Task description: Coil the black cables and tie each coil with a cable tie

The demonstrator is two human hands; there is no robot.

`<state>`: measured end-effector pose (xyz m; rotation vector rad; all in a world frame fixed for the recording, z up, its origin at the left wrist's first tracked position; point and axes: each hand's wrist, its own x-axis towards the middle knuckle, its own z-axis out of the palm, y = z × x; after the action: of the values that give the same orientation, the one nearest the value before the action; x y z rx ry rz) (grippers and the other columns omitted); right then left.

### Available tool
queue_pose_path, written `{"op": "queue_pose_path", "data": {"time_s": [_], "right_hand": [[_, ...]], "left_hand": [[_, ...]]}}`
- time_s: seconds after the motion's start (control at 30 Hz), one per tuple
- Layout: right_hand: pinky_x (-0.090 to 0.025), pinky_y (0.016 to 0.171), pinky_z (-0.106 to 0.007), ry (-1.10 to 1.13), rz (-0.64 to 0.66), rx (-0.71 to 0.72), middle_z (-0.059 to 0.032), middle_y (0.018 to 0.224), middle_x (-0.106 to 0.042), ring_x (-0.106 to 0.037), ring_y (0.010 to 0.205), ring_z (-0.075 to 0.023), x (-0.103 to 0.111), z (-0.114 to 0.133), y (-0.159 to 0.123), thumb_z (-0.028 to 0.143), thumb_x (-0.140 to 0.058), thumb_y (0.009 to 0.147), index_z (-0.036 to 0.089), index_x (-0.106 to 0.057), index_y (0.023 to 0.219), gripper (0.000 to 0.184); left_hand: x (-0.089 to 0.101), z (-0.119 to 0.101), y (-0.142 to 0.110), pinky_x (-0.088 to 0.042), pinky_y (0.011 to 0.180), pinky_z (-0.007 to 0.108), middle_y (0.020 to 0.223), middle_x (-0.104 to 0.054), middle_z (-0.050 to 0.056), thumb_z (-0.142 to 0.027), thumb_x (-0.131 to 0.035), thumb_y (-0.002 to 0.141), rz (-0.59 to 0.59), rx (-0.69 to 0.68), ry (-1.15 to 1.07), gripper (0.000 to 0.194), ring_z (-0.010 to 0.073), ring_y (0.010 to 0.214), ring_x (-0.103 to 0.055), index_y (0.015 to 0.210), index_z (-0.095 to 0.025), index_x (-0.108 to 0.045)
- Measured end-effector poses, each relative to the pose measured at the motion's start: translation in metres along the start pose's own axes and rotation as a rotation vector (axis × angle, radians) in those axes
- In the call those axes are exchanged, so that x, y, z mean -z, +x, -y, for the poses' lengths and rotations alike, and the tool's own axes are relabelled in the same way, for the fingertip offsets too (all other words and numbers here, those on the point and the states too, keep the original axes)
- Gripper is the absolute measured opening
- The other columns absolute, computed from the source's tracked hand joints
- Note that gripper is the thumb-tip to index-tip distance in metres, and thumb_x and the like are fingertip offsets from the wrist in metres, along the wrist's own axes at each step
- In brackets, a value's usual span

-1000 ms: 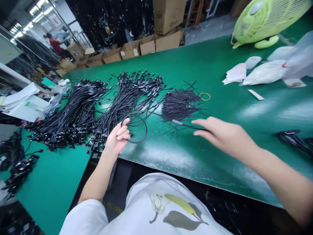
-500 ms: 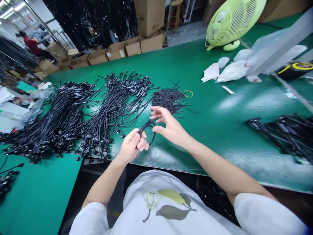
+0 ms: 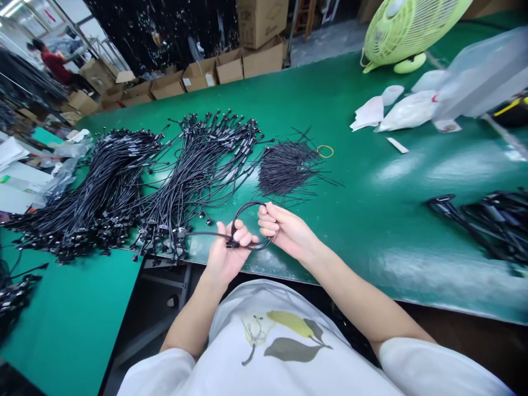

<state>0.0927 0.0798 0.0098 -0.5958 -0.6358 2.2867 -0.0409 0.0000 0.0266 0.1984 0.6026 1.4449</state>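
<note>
A black cable [image 3: 243, 207] is bent into a loop between my two hands, close to the table's front edge. My left hand [image 3: 231, 247] pinches it near a connector, and one length runs off leftward toward the cable pile. On the loop's other side, my right hand [image 3: 284, 228] has its fingers closed on the cable. Just beyond the hands lies a heap of short thin black ties [image 3: 286, 168], with a yellow rubber band [image 3: 325, 151] at its right. To the left a bundle of black cables [image 3: 193, 170] is spread out, connectors at both ends.
Another large cable bundle [image 3: 119, 181] lies farther left. Coiled black cables [image 3: 490, 225] rest at the right. A green fan [image 3: 412, 33], a white plastic bag [image 3: 408, 114] and a tape measure [image 3: 511, 113] stand toward the back right. Open cardboard boxes [image 3: 200, 76] line the far edge.
My right hand has gone from spread fingers to closing on the cable loop. The loop is now larger and held between both hands, and a length of cable shows to the left.
</note>
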Motion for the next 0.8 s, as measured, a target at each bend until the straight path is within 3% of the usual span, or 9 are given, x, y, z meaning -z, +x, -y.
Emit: {"op": "queue_pose_path", "data": {"time_s": [0.07,0.2,0.33,0.47,0.5,0.57,0.63,0.67,0.8], "right_hand": [[-0.038,0.052,-0.019,-0.177,-0.056,0.079,0.0060,0.065,-0.034,-0.036,0.054,-0.0064,0.005,-0.010,0.001,0.045,-0.068,0.079,0.017,-0.056,0.084,0.031],[-0.047,0.081,-0.031,-0.824,-0.185,0.575,-0.0054,0.104,-0.054,-0.054,0.090,-0.0160,0.008,-0.009,-0.004,0.043,-0.062,0.084,0.021,-0.057,0.113,0.037],[-0.048,0.077,-0.032,-1.255,0.110,0.769,-0.0074,0.106,-0.055,-0.055,0.087,-0.0168,-0.010,0.003,-0.021,0.047,-0.058,0.088,0.021,-0.057,0.122,0.043],[-0.046,0.071,-0.030,-1.636,0.351,0.954,-0.0059,0.087,-0.058,-0.052,0.080,-0.0164,-0.017,-0.005,-0.035,0.033,-0.055,0.091,0.018,-0.065,0.086,0.018],[-0.046,0.071,-0.029,-1.653,0.319,0.996,-0.0055,0.085,-0.058,-0.052,0.079,-0.0159,-0.014,-0.006,-0.036,0.027,-0.051,0.093,0.019,-0.064,0.083,0.019],[-0.047,0.077,-0.031,-1.592,0.063,1.072,-0.0077,0.094,-0.059,-0.054,0.088,-0.0179,-0.002,-0.006,-0.036,0.028,-0.053,0.092,0.019,-0.064,0.096,0.014],[-0.046,0.088,-0.037,-1.505,-0.199,1.039,-0.0131,0.113,-0.057,-0.052,0.107,-0.0238,0.015,-0.002,-0.031,0.036,-0.062,0.086,0.017,-0.057,0.117,0.037],[-0.046,0.090,-0.039,-1.480,-0.234,0.951,-0.0145,0.117,-0.055,-0.052,0.110,-0.0255,0.023,0.000,-0.028,0.040,-0.063,0.085,0.016,-0.055,0.122,0.046],[-0.051,0.067,-0.032,-1.393,-0.040,0.406,-0.0053,0.081,-0.065,-0.062,0.070,-0.0172,0.052,0.002,-0.019,0.040,-0.039,0.096,0.016,-0.063,0.105,0.035]], "left_hand": [[0.000,-0.006,0.001,-0.048,0.076,0.027,0.065,-0.038,-0.004,-0.052,-0.046,0.092,-0.024,-0.037,-0.023,0.039,0.0078,0.057,-0.040,0.083,-0.015,-0.056],[0.007,-0.005,0.008,-0.048,0.078,0.027,0.067,-0.042,-0.004,-0.043,-0.059,0.089,-0.060,-0.088,0.116,0.029,0.0077,0.062,-0.045,0.085,-0.014,-0.058],[0.012,0.002,0.013,-0.047,0.075,0.024,0.070,-0.050,-0.002,-0.036,-0.072,0.080,-0.002,-0.109,0.393,0.025,0.0091,0.067,-0.051,0.080,-0.015,-0.058],[0.009,-0.005,0.011,-0.041,0.058,0.018,0.064,-0.049,-0.004,-0.037,-0.069,0.082,-0.004,-0.119,0.449,0.024,0.0062,0.057,-0.046,0.083,-0.015,-0.059],[0.007,-0.009,0.009,-0.040,0.055,0.017,0.059,-0.044,-0.006,-0.037,-0.069,0.082,0.013,-0.099,0.425,0.024,0.0052,0.052,-0.042,0.084,-0.015,-0.060],[0.005,-0.018,0.003,-0.039,0.052,0.017,0.052,-0.031,-0.009,-0.036,-0.068,0.084,0.068,-0.041,0.373,0.023,0.0040,0.045,-0.032,0.084,-0.014,-0.060],[0.002,-0.026,-0.002,-0.037,0.048,0.016,0.050,-0.024,-0.010,-0.034,-0.067,0.084,0.118,0.017,0.349,0.021,0.0037,0.042,-0.025,0.082,-0.014,-0.060],[0.002,-0.029,-0.005,-0.036,0.047,0.015,0.050,-0.022,-0.010,-0.032,-0.067,0.085,0.136,0.040,0.342,0.019,0.0037,0.041,-0.023,0.082,-0.014,-0.061],[0.004,-0.041,-0.009,-0.036,0.046,0.015,0.050,-0.022,-0.010,-0.034,-0.065,0.086,0.104,0.045,0.344,0.021,0.0035,0.041,-0.023,0.086,-0.013,-0.064]]}}
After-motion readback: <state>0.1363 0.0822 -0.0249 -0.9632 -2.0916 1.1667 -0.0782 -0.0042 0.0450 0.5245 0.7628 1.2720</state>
